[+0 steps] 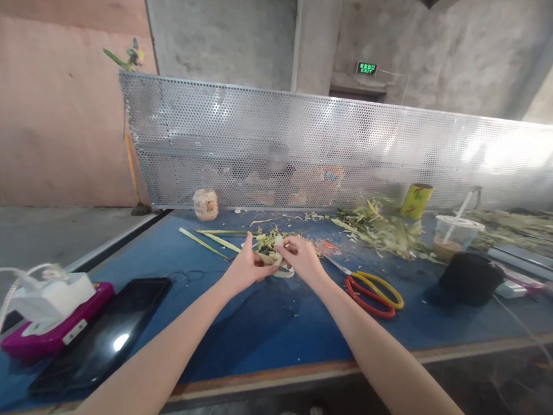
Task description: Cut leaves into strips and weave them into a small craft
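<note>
In the middle of the blue table, my left hand [248, 264] closes its fingers around a pale green leafy plant piece [266, 257], thumb raised. My right hand [300, 255] meets it from the right, thumb and fingertips pinched at a small whitish bit [279, 240] on the same piece. The exact kind of plant is too small to tell. Behind both hands lie small yellow-green sprigs [268, 238], partly hidden by them. Long green stems [210, 240] lie left of my left hand. Scissors [370, 293] with red and yellow handles rest right of my right hand.
A black phone [106, 328] and a magenta power strip [59, 334] with white plugs lie at left. A beige roll [206, 204] stands at the back. Rightward are a leaf heap [381, 229], yellow can [416, 201], lidded cup [455, 236] and black object [471, 279]. Perforated metal screen [245, 121] borders the back.
</note>
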Available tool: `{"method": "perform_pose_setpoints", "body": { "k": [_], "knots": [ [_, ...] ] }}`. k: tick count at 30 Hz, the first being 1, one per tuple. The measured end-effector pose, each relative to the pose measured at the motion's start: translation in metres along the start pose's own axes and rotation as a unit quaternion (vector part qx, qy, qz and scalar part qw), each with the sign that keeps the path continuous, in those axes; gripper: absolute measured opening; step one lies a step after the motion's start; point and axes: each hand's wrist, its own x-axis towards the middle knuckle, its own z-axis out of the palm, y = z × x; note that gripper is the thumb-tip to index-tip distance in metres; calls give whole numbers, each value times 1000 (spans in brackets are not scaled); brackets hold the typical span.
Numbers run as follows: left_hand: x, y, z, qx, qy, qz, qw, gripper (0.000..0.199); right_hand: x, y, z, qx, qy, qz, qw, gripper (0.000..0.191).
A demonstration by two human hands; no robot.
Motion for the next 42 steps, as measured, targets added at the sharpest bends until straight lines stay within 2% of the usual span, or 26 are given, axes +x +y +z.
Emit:
{"method": "perform_pose_setpoints", "body": {
  "k": [2, 5, 8, 13, 18, 20, 23, 26, 28, 34, 40, 42],
  "knots": [
    [1, -1, -2, 15, 3, 4, 1000, 117, 0, -3, -3, -42, -1, -8, 999, 20],
    [2, 1, -6, 28, 22, -7, 999, 119, -3, -11, -11, -87, -42, -33, 995, 20],
    [1, 5, -7, 27, 46, -15, 998, 120, -7, -17, -20, -150, -76, -68, 983, 8],
    [-1, 11, -6, 22, 53, -29, 998, 121, -7, -16, -26, -272, -57, -104, 955, 15],
    [-1, 11, -8, 51, 61, -30, 996, 119, -4, -15, -39, -321, -44, -121, 938, 15],
    [0, 9, -9, 86, 66, -17, 994, 117, -4, -17, -45, -280, -85, -114, 949, 17],
    [-1, 8, -7, 124, 48, 7, 991, 113, -6, -24, -47, -124, -173, -87, 973, 19],
    [-3, 7, -2, 125, 16, 24, 992, 111, -7, -28, -38, 23, -237, -62, 969, 26],
    [-5, 7, 1, 126, -6, 33, 991, 110, -7, -27, -30, 78, -251, -50, 964, 28],
    [-8, 8, 5, 117, -62, 28, 991, 109, -6, -21, -21, 64, -219, -39, 973, 26],
    [-8, 9, 4, 77, -81, -21, 994, 109, -9, -26, -23, -5, -235, -127, 964, 29],
    [-8, 9, 3, 59, -78, -40, 994, 108, -9, -27, -24, -8, -232, -131, 964, 31]
  ]
}}
